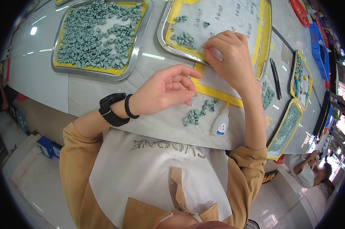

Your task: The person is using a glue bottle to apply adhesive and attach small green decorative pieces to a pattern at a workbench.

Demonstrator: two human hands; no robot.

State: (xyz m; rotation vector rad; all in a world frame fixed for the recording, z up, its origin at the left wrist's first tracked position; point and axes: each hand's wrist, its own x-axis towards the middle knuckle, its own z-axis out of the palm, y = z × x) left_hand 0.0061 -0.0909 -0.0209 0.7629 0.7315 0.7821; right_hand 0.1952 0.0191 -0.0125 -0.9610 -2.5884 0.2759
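My left hand [168,88] hovers just above the grey table, fingers curled and pinched together over a loose heap of small teal pieces [197,113]; what sits between the fingertips is too small to tell. My right hand [229,57] reaches to the near edge of a metal tray [165,23] lined with a yellow-bordered sheet, fingertips pinched on a small pale piece. A cluster of teal pieces [184,38] lies on that sheet just left of the hand. A small white glue bottle [221,121] stands on the table between my forearms.
A second metal tray [141,31] at the left is filled with many teal pieces. More yellow-lined trays [287,128] with teal pieces stand at the right, along with a black pen [276,77]. Another person's arm [308,162] shows at the lower right.
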